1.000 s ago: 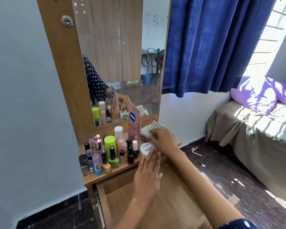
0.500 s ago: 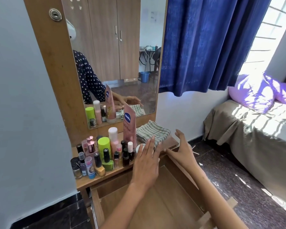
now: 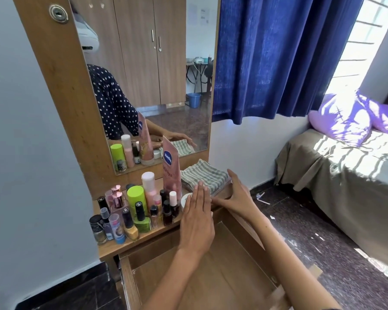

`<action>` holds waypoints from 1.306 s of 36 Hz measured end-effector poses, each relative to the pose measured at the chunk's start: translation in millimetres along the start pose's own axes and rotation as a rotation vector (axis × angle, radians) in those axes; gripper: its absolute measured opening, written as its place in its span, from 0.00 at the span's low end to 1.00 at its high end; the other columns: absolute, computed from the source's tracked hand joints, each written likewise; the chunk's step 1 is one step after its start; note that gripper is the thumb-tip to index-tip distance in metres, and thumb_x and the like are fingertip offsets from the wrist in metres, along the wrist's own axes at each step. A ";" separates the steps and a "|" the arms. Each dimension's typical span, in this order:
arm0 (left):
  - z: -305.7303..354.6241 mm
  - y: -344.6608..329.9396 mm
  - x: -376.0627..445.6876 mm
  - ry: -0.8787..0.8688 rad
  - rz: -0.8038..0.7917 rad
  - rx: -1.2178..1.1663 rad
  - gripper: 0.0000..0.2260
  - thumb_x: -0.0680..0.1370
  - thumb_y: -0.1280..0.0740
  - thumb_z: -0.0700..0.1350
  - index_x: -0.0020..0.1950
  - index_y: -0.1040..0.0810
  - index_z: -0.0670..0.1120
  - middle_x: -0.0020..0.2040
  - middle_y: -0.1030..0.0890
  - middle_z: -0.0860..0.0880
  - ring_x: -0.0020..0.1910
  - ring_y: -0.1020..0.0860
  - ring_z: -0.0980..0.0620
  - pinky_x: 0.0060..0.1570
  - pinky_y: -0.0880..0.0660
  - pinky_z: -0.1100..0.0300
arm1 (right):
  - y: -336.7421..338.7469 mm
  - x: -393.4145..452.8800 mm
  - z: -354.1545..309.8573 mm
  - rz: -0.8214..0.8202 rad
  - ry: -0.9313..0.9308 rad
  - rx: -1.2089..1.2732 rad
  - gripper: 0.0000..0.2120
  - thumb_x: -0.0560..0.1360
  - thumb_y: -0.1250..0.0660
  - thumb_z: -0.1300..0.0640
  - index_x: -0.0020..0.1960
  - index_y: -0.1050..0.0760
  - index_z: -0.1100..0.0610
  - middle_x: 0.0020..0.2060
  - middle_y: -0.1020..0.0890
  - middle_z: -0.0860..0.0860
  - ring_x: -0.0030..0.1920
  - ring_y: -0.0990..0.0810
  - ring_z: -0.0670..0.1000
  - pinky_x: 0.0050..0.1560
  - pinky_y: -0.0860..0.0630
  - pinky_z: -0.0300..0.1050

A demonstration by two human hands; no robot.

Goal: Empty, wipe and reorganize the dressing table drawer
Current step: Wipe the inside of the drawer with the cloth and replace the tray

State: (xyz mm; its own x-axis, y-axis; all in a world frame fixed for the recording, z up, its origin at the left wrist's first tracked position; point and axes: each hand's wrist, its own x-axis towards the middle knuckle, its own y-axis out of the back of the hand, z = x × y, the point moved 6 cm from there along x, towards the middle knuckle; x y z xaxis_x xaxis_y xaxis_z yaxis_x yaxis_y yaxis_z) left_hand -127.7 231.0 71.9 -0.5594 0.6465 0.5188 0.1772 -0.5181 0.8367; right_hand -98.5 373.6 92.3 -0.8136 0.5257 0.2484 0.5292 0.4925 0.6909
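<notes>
On the narrow bench (image 3: pixel 143 237) under the mirror (image 3: pixel 148 86), the drawer's contents stand packed together at the left: nail polish bottles (image 3: pixel 141 217), a green-capped can (image 3: pixel 135 195), a white-capped pink bottle (image 3: pixel 148 186) and a tall pink lotion tube (image 3: pixel 171 173) leaning back toward the glass. Crowding them to that side keeps them upright, out of reach of the wiping, and leaves the right end free for the folded striped cloth (image 3: pixel 203 177), which lies flat against the mirror frame.

Below, the drawer (image 3: pixel 211 278) is pulled well out and its wooden floor shows bare in what can be seen, so the emptying looks done and the wiping seems the step in hand.

Both hands reach over the open drawer toward the cloth. The left hand (image 3: pixel 197 222) lies flat, fingers straight and together, its grip closed on nothing; it covers most of a small white jar (image 3: pixel 186 199) at the bench edge, perhaps steadying it, and its fingertips reach the cloth's near edge. The right hand (image 3: pixel 238 195) has its grip spread, thumb raised beside the cloth's right corner and fingers low along the bench edge, placed as if to pick the cloth up. It holds nothing yet.
</notes>
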 end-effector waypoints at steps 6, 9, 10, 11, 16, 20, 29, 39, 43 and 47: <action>0.9 3.3 0.1 0.013 -0.003 0.008 0.32 0.74 0.31 0.44 0.75 0.40 0.38 0.75 0.39 0.41 0.74 0.40 0.45 0.68 0.43 0.48 | 1.3 5.4 2.5 0.013 -0.008 0.013 0.55 0.59 0.27 0.30 0.76 0.49 0.49 0.73 0.35 0.51 0.72 0.34 0.55 0.72 0.39 0.60; 2.5 6.0 0.7 0.019 0.000 0.015 0.34 0.72 0.28 0.44 0.73 0.37 0.38 0.74 0.36 0.40 0.72 0.37 0.44 0.68 0.41 0.48 | 5.0 6.5 1.5 0.024 0.001 -0.046 0.57 0.56 0.31 0.26 0.76 0.49 0.50 0.72 0.33 0.52 0.70 0.33 0.55 0.71 0.38 0.59; 2.7 6.4 0.7 0.021 -0.003 0.012 0.34 0.71 0.28 0.44 0.74 0.37 0.38 0.74 0.36 0.40 0.72 0.37 0.44 0.71 0.42 0.49 | 5.1 6.9 1.0 0.023 0.007 -0.070 0.57 0.57 0.32 0.25 0.76 0.49 0.50 0.72 0.33 0.52 0.70 0.33 0.55 0.72 0.38 0.59; 2.7 6.7 0.5 0.021 -0.007 0.004 0.34 0.71 0.28 0.44 0.74 0.38 0.38 0.74 0.37 0.40 0.73 0.38 0.44 0.74 0.45 0.50 | 4.5 7.0 0.2 0.016 0.013 -0.088 0.57 0.58 0.32 0.26 0.76 0.49 0.50 0.72 0.34 0.53 0.71 0.34 0.56 0.72 0.39 0.58; 2.5 6.5 1.1 0.023 -0.033 -0.023 0.37 0.69 0.28 0.39 0.74 0.39 0.38 0.75 0.39 0.40 0.73 0.40 0.44 0.71 0.55 0.54 | -3.6 7.4 -6.0 -0.065 0.015 -0.128 0.56 0.61 0.34 0.27 0.77 0.53 0.51 0.74 0.38 0.54 0.73 0.38 0.57 0.74 0.43 0.57; 2.6 7.2 1.4 0.020 -0.028 -0.026 0.38 0.67 0.27 0.37 0.74 0.40 0.37 0.75 0.39 0.39 0.74 0.40 0.43 0.71 0.54 0.54 | -2.5 9.3 -8.6 -0.100 0.001 -0.118 0.58 0.59 0.36 0.25 0.77 0.56 0.51 0.75 0.40 0.54 0.74 0.40 0.57 0.74 0.43 0.59; 7.5 7.0 1.5 0.029 -0.023 0.010 0.39 0.66 0.27 0.38 0.74 0.39 0.37 0.74 0.38 0.38 0.73 0.39 0.41 0.71 0.42 0.47 | 8.1 6.1 -13.5 -0.050 0.043 -0.175 0.54 0.65 0.28 0.33 0.78 0.54 0.55 0.73 0.36 0.55 0.72 0.36 0.56 0.73 0.43 0.53; 8.1 8.1 1.5 0.034 -0.061 0.034 0.40 0.65 0.25 0.41 0.73 0.38 0.36 0.73 0.36 0.36 0.72 0.37 0.41 0.74 0.47 0.49 | 17.2 -5.1 7.7 0.022 0.016 -0.287 0.58 0.59 0.38 0.23 0.77 0.56 0.53 0.70 0.32 0.55 0.69 0.33 0.57 0.71 0.40 0.61; 7.9 7.3 1.3 0.035 -0.066 0.045 0.38 0.66 0.25 0.42 0.73 0.36 0.37 0.71 0.32 0.36 0.71 0.34 0.40 0.68 0.39 0.45 | 15.2 -6.7 3.5 -0.001 -0.014 -0.231 0.59 0.60 0.33 0.26 0.77 0.56 0.52 0.73 0.36 0.56 0.72 0.36 0.59 0.72 0.41 0.61; 6.6 6.9 0.5 0.050 -0.083 0.043 0.38 0.66 0.24 0.42 0.73 0.36 0.38 0.69 0.30 0.36 0.70 0.32 0.40 0.68 0.39 0.46 | 16.7 -5.8 -4.0 -0.008 -0.014 -0.181 0.58 0.61 0.27 0.31 0.78 0.54 0.54 0.73 0.37 0.57 0.73 0.38 0.59 0.72 0.40 0.59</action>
State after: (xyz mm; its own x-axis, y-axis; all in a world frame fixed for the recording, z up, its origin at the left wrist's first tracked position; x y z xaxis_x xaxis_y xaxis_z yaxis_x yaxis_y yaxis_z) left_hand -121.4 231.4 79.1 -0.6129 0.6570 0.4390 0.1628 -0.4387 0.8838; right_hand -86.0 375.9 105.1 -0.8134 0.5327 0.2337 0.4695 0.3641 0.8043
